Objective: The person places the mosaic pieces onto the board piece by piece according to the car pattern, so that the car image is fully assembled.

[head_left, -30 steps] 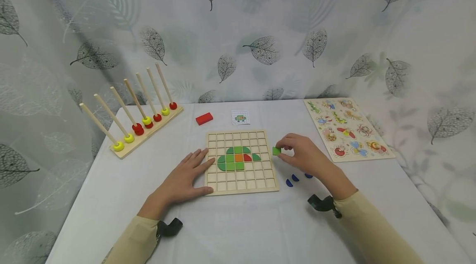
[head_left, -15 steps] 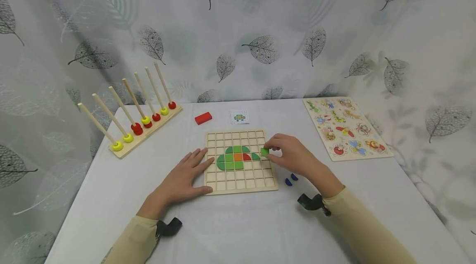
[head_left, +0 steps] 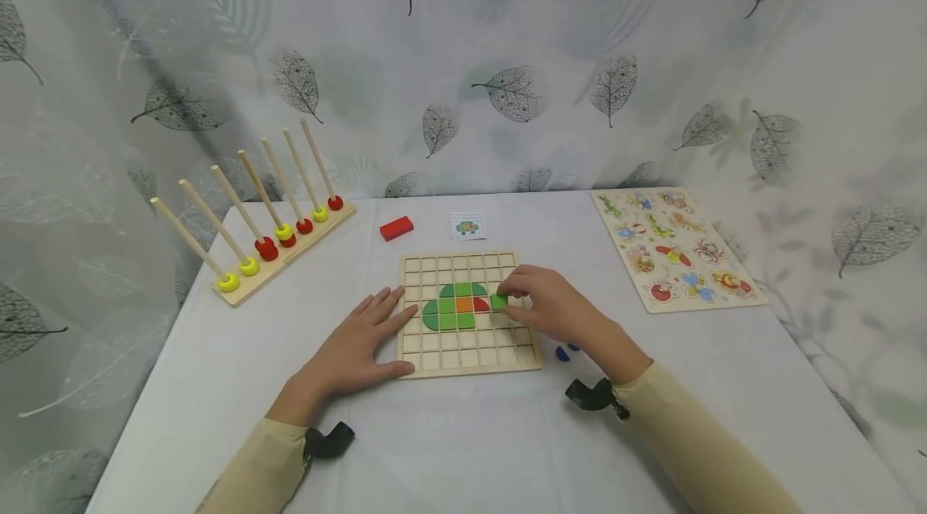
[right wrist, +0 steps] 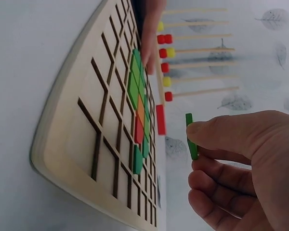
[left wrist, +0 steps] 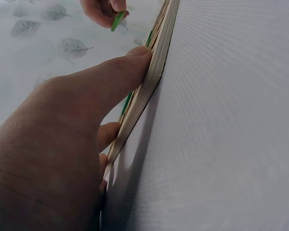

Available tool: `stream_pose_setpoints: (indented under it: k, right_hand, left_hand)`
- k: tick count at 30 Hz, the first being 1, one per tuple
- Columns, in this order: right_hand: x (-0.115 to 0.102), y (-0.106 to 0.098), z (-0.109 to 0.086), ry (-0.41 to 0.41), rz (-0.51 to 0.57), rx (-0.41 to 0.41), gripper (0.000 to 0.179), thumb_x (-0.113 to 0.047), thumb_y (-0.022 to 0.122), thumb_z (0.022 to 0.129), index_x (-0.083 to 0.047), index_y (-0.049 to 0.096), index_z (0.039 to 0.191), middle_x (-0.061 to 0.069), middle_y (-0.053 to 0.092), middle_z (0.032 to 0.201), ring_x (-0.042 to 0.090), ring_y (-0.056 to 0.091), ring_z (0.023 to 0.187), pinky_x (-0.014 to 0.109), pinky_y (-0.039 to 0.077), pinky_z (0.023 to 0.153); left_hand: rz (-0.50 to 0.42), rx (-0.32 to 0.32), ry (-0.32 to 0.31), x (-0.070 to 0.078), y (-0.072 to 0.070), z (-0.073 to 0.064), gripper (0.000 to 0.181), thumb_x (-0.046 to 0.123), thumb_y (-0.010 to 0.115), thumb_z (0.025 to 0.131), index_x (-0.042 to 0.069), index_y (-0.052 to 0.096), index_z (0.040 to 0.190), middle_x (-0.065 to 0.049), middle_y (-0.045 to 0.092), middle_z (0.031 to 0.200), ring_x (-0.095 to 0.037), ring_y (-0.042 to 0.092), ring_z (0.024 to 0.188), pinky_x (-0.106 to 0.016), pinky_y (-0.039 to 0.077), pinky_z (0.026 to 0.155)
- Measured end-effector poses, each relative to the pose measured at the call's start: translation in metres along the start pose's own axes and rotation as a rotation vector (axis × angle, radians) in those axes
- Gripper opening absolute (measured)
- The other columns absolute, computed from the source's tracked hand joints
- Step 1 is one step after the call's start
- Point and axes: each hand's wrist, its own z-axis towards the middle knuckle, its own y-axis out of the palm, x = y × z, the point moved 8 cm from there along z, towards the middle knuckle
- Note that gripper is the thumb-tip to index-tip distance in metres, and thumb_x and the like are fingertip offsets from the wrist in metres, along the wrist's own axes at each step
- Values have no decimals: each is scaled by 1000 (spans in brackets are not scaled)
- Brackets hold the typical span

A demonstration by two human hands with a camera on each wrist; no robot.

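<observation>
My right hand [head_left: 556, 306] pinches a small green square tile [right wrist: 191, 137] between thumb and fingers, close over the right part of the wooden grid board [head_left: 500, 359]. My left hand [head_left: 358, 343] lies along the board's left edge with fingers spread, the thumb near the front corner. Set into the grid are several green tiles [head_left: 447, 321], square and rounded, around an orange square [head_left: 463, 305] and a red rounded tile [head_left: 481, 305]. In the head view the held tile overlaps the area right of the red one, hiding the green rounded tile [right wrist: 137, 160] there.
Blue half-round pieces [head_left: 562, 353] lie right of the board, partly behind my right wrist. Behind the board are a pattern card [head_left: 467, 226] and a red block [head_left: 396, 228]. A rack of upright rods with beads [head_left: 287, 257] stands back left; an animal puzzle board [head_left: 677, 248] lies back right.
My right hand has carried the green square tile leftward, from beside the board's right edge to over the grid. The left hand has stayed in place.
</observation>
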Motion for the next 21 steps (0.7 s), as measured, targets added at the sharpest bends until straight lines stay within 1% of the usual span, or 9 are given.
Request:
stream_pose_setpoints:
  k: [4,12,17,21]
  right_hand:
    - [-2,8,3,6,16,-28,21,-17,86,95,-14,80,115,-7,69,106,20,66,98,35,58,85]
    - [-7,18,7,-1,35,-43,23,-15,86,95,-11,81,117,-2,71,110,19,68,100,35,59,88]
    - [-8,24,9,-8,42,-56,22,-16,84,96,-12,81,118,-4,72,111,17,66,100,35,58,88]
    - [-7,28,9,-22,28,-52,23,-16,84,95,-12,82,117,-6,71,110,13,64,99,33,58,86]
  left_hand:
    - [0,-3,0,0,0,0,97,76,64,93,24,40,170,-6,20,180,-30,12,166,-51,15,133]
    - [-10,1,2,1,0,0,96,75,65,92,24,40,170,-5,19,180,-29,12,166,-50,14,133]
    - [-15,0,1,0,0,0,96,75,65,92,24,40,170,-5,19,180,-29,11,166,-50,13,133]
    - [-11,2,1,1,-1,-1,97,75,65,92,25,40,170,-5,19,180,-29,12,166,-50,14,133]
